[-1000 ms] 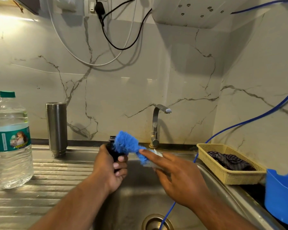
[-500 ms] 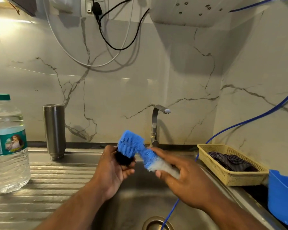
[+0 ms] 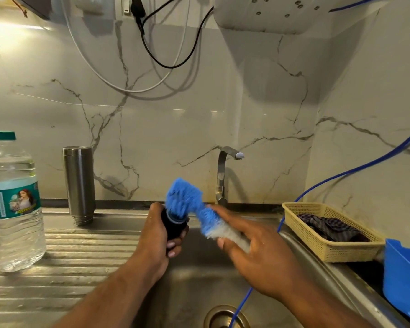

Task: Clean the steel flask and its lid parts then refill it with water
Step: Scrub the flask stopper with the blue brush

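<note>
Lid-scrubbing step in hand: left hand (image 3: 159, 235) grips the black lid part (image 3: 174, 224) over the sink (image 3: 194, 280), right hand (image 3: 258, 252) grips the blue brush (image 3: 187, 200) against it, steel flask (image 3: 79, 183) stands inverted on the surface (image 3: 81, 256) far left; rinsing judged next.

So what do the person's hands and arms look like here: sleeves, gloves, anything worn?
Nothing worn shows. The left hand and right hand have no gloves, rings or watch. The left forearm and right forearm are uncovered down to the frame's bottom edge, with no sleeve in view. A few wet specks glint on the right hand.
</note>
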`<state>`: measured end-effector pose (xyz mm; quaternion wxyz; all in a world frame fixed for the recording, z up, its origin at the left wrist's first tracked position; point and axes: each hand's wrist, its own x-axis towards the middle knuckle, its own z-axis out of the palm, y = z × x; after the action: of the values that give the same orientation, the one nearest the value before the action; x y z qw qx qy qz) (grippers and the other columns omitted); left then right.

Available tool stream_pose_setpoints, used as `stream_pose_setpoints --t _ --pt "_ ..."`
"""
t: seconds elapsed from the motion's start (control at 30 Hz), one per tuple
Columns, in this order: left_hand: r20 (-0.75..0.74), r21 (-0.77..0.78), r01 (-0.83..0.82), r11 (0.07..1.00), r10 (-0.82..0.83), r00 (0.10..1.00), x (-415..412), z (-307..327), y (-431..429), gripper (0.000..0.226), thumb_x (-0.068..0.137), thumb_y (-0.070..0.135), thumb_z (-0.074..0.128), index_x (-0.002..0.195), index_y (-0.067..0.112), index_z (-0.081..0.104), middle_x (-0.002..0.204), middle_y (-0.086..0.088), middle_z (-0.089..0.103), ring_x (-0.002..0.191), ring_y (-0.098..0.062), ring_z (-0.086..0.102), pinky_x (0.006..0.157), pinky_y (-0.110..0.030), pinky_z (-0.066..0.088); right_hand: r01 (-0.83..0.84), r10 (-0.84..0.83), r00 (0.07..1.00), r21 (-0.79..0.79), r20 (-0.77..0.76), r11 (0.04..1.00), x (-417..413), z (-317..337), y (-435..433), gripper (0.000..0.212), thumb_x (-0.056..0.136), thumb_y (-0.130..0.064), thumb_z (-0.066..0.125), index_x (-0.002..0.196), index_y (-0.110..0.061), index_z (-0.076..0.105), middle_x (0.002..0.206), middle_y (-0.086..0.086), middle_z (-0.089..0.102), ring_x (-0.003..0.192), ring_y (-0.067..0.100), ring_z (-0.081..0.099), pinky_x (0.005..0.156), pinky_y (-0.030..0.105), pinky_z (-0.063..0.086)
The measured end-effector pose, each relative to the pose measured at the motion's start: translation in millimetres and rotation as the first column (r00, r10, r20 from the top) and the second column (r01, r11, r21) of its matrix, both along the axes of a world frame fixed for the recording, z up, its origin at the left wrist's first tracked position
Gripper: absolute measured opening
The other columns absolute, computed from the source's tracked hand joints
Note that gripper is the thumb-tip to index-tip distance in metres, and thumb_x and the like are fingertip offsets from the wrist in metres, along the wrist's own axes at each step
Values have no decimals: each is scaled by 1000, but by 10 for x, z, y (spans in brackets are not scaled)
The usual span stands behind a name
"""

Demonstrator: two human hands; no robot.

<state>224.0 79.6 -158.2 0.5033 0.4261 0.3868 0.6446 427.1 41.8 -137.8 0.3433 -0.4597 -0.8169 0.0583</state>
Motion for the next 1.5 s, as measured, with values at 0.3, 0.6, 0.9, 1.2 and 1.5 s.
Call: stream_pose_setpoints --t 0.3,0.6,0.9,1.2,1.5 --pt "-27 -32 -30 999 29 999 -49 10 19 53 108 41 20 91 4 54 58 -10 50 38 -10 25 33 -20 22 26 -26 999 -4 -20 1000 -2 -33 14 67 98 -47 59 132 -84 15 140 -36 50 122 -8 51 105 26 47" --pt "12 -28 -61 998 61 998 -21 63 10 46 106 38 21 86 9 51 55 -10 47 37 -10 24 33 -18 19 5 -5 1000 -10 -4 1000 -4 -70 8 70 98 -45 59 131 -86 13 139 -38 50 124 -10 50 107 27 47" --pt "-111 6 -167 986 167 980 -24 31 69 48 106 39 23 87 9 55 60 -13 50 38 -10 30 36 -20 23 0 0 1000 -7 -9 1000 -13 -85 44 69 99 -42 60 139 -79 18 137 -33 56 123 -7 53 105 30 49" --pt "-79 -55 -215 975 211 974 -31 52 86 49 105 41 24 84 10 55 59 -11 49 38 -10 31 35 -21 22 -40 40 999 7 6 999 14 -92 58 68 99 -40 61 139 -77 21 138 -36 53 122 -12 50 104 23 49" --pt "-244 -8 -244 970 235 941 33 11 35 41 108 45 27 96 18 55 82 -14 63 60 -18 52 46 -26 35 -116 116 993 -18 28 993 -3 -112 88 64 99 -41 60 141 -75 24 138 -35 53 123 -12 49 105 23 47"
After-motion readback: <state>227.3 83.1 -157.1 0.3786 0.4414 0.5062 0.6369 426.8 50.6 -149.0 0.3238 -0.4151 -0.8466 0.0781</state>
